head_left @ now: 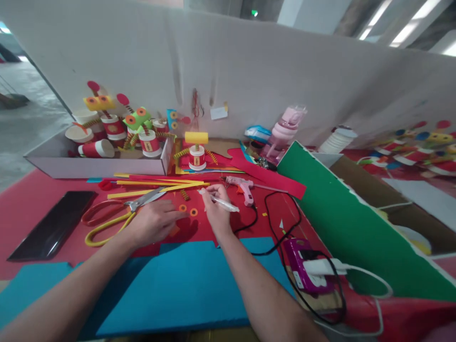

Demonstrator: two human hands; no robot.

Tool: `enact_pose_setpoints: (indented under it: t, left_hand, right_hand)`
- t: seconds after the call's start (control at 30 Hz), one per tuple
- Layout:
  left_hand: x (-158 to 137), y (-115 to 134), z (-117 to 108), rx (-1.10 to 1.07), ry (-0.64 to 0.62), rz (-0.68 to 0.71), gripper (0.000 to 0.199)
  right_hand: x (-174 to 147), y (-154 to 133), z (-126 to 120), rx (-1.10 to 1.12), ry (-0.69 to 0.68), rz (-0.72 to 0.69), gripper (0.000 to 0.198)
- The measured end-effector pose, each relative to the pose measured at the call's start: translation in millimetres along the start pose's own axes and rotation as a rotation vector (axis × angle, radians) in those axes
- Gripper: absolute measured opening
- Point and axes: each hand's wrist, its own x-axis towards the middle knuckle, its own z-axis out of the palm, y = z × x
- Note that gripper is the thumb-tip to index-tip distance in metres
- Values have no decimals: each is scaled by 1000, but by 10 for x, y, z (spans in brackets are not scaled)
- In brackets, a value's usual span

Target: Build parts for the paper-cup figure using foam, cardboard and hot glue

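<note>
Red tabletop (pixel 35 190) spreads across the middle of the frame, below a pale partition wall (pixel 142 52). At centre, the hands are apart: the right hand (pixel 218 211) grips a slim whitish pen (pixel 226 204), while the left hand (pixel 156 221) reaches its fingers toward two small orange discs with dark centres (pixel 193 212); whether it holds anything I cannot tell. Large scissors with red and yellow handles (pixel 132 205) lie beside the left hand. Just right of the pen is a pink glue gun (pixel 244 187). Flat blue sheeting (pixel 171 294) covers the lower middle.
</note>
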Motion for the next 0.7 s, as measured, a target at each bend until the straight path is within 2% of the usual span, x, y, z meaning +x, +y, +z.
enact_pose_setpoints:
  t: [0.07, 0.13, 0.27, 0.37, 0.47, 0.53, 0.7]
  left_hand:
    - [-19, -77, -1, 5, 95, -39, 33]
    - [-34, -153, 5, 20, 134, -97, 32]
    - [-42, -239, -7, 111, 85, -243, 33]
    - [-31, -250, -35, 167, 41, -317, 36]
    - [-11, -231, -48, 192, -20, -335, 39]
    - [3, -204, -53, 193, -36, -321, 39]
    - [3, -102, -107, 165, 51, -264, 37]
  right_hand:
    - [17, 13, -2, -4, -38, 0, 27]
    - [19, 16, 3, 1, -95, -2, 29]
    - [-15, -12, 38, 63, -240, 48, 29]
    - [-34, -37, 59, 77, -302, 7, 27]
    - [-18, -29, 51, 53, -321, -68, 25]
    - [6, -6, 38, 49, -300, -55, 27]
    - [41, 41, 37, 97, -228, 19, 28]
